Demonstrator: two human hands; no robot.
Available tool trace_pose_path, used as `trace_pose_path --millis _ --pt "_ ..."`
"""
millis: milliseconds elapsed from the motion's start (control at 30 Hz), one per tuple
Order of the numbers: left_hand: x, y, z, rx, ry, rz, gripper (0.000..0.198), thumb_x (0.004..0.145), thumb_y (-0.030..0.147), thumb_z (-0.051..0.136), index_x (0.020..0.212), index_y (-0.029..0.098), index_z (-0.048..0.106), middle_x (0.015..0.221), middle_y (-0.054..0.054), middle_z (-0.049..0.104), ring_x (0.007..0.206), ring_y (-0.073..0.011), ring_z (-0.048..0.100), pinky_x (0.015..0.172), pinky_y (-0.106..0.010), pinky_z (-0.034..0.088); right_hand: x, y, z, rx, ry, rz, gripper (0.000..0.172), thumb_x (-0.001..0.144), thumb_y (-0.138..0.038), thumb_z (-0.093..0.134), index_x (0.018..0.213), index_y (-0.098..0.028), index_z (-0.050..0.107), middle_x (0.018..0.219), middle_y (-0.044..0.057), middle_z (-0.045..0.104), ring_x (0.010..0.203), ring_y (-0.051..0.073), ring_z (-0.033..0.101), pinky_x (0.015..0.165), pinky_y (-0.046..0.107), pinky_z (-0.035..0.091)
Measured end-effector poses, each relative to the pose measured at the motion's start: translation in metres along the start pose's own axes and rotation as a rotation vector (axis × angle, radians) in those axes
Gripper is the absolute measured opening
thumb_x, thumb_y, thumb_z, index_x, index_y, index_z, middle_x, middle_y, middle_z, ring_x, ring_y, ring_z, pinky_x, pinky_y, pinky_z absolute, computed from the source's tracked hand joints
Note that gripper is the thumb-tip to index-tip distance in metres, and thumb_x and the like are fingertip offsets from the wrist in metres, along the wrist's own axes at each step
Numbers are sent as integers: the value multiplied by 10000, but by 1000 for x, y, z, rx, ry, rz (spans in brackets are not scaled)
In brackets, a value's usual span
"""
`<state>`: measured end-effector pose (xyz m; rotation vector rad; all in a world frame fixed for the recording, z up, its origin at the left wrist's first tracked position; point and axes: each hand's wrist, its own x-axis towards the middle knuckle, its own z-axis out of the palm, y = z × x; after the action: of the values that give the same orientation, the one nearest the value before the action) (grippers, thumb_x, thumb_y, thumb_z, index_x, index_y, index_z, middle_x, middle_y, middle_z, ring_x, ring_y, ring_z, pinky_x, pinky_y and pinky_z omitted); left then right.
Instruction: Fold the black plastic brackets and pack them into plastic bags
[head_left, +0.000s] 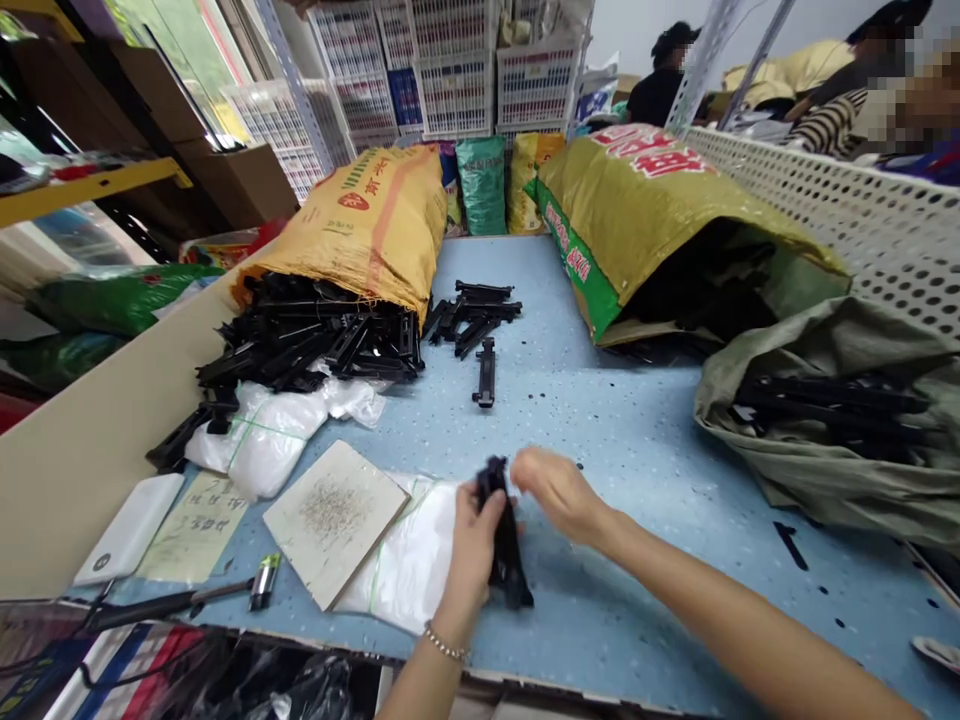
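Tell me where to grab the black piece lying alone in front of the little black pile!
Probably pinch the lone black piece across its narrower middle, from above: it lies lengthwise away from the person, with wider ends and blue tabletop showing beside both long sides.

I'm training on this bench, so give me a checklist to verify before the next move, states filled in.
1. Left hand gripping the black piece: ok.
2. Right hand empty: cannot tell; its fingers are curled and blurred.
3. Hammer clear of both hands: ok, lying off to the left.
4. Orange sack keeping its black parts inside: not ok, they spill from its mouth.
5. Lone black part untouched: ok, lying beyond both hands.
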<state>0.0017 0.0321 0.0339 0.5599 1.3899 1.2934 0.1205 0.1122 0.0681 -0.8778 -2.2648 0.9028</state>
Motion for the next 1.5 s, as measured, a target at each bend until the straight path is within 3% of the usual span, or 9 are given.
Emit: trace_pose_path --millis 67,167,267,533,767,833,1000,1233,1500 --pt "-1 -20 10 174 -98 87 369 812 379 621 1106 174 536 1075 -110 632 1034 -256 614 962 -419 450 52 7 -6 15 144 351 318 950 -460 355 993 -224 564 992 69 595 951 217 536 870 357 392" --pt "-6 -45 25 411 -203 239 391 834 257 562 1217 177 540 1350 -148 493 1315 -278 398 1138 -462 246 119 22 -6 29 218 529 492 851 -428 531 1253 -157 450 1277 186 474 1157 319 467 950 444 350" --pt "-1 -48 21 379 -248 235 426 836 262 566 1249 161 534 1380 -167 456 1317 -276 396 1144 -462 244 144 36 -4 123 188 612 454 826 -362 529 1205 -116 476 1158 211 549 1038 314 556 855 421 415" --pt "34 31 -13 -556 -80 18 588 789 610 601 1203 200 521 1154 -124 637 1081 -245 617 932 -372 484 20 11 16 512 -125 559 428 908 -554 326 849 -190 543 620 8 556 485 143 518 456 254 389" --pt "-13 40 15 -365 -191 -54 763 730 449 746 1375 287 371 797 20 598 634 -106 589 611 -232 503 2 4 -10 -241 251 -67 460 947 -574 293 843 -194 529 807 73 557 764 209 498 727 364 404" --pt "-21 38 20 -350 -222 -78 800 746 463 726 1411 304 311 751 40 556 589 -92 551 542 -202 461 12 6 -12 -304 241 -172 505 947 -594 244 798 -200 522 759 67 546 727 205 483 700 353 399" --pt "-16 39 9 -327 -143 -27 756 759 483 704 1389 321 318 725 62 520 562 -72 513 547 -189 448 -8 -5 0 -25 61 44 469 1010 -456 167 730 -217 457 650 -9 504 595 137 469 600 270 382" --pt "-13 44 0 -305 -160 -78 450 782 488 668 1115 250 483 759 45 552 563 -81 533 535 -203 443 -67 -16 23 -317 55 -481 386 993 -446 292 927 -173 557 806 77 608 724 198 500 643 332 359" --pt "6 -3 -5 234 -119 85 379 838 422 543 1083 143 621 1084 -136 663 1050 -265 595 955 -387 427 -7 8 -4 -187 -54 -115 288 1001 -361 330 940 -205 565 819 17 626 739 141 561 686 263 427"
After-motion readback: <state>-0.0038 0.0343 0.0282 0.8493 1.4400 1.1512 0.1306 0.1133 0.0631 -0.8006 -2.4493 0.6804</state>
